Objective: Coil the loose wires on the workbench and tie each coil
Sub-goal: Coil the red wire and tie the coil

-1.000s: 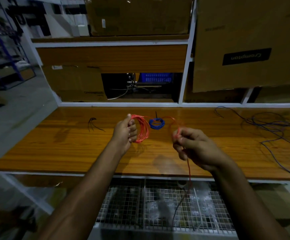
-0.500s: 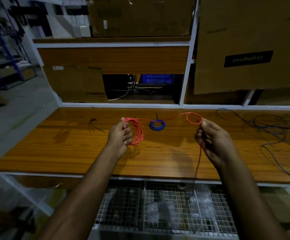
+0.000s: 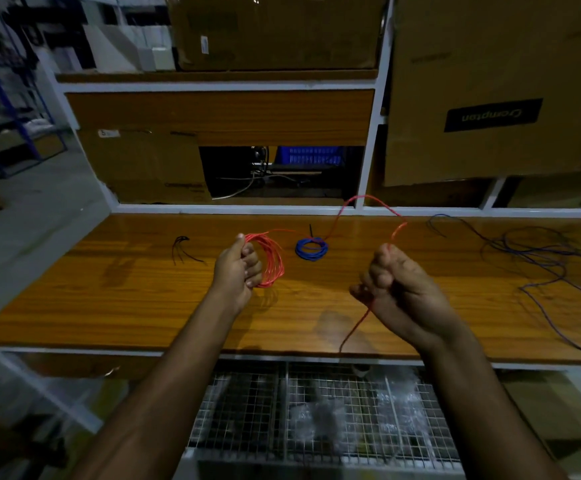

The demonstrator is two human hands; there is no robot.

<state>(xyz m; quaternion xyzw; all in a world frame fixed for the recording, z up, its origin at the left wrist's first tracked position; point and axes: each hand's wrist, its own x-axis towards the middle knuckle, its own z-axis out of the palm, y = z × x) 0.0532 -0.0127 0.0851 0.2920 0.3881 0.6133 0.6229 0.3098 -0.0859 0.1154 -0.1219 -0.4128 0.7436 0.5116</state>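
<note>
Table: long orange-brown wooden table (image 3: pixel 143 306); carries the wires at working height.
Loose wires: dark tangled strands (image 3: pixel 538 258), far right, uncoiled.
Right hand (image 3: pixel 396 289): fist curled round red wire (image 3: pixel 361 320), feeding slack.
Left hand (image 3: pixel 238 268): grips red coil (image 3: pixel 273 258), keeping loops together.
Blue coil (image 3: pixel 311 248): finished, set aside.

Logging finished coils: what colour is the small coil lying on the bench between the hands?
Blue: the small coil shows best in the head view.
</note>
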